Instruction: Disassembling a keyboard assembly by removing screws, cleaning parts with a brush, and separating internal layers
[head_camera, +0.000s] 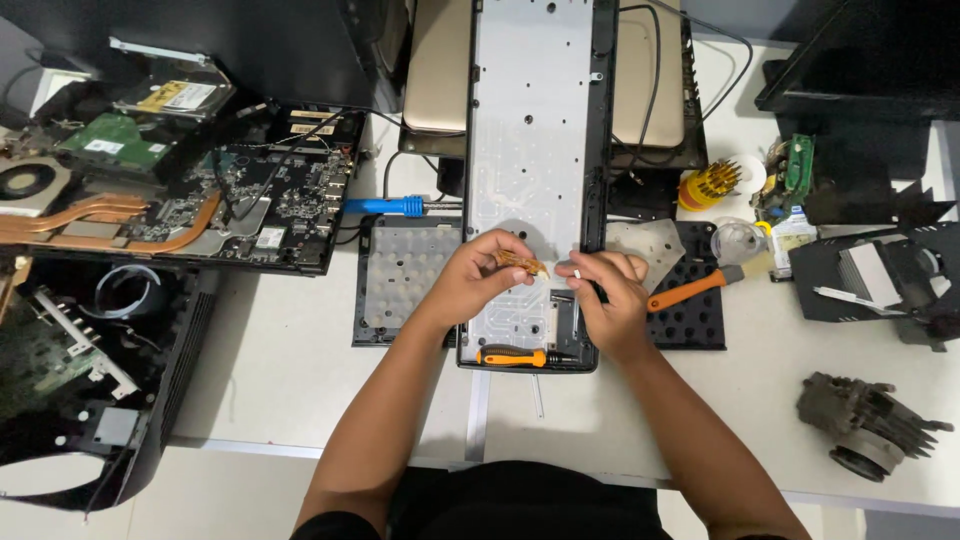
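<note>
Two hands, both mine, work over the keyboard backplate, the long grey panel that I take as landmark; its long axis runs straight away from me. Left of the backplate: one circuit board with copper heat pipes, then one blue-handled iron. On the backplate's near end, my left hand is closed, pinching one small amber ribbon piece at its fingertips. The piece points right, toward my right hand, which sits just beside it with fingers curled on something small and white; what it is I cannot tell. The left hand is nearer. One orange-handled screwdriver lies crosswise nearer me. Right of the backplate: one orange-handled brush.
</note>
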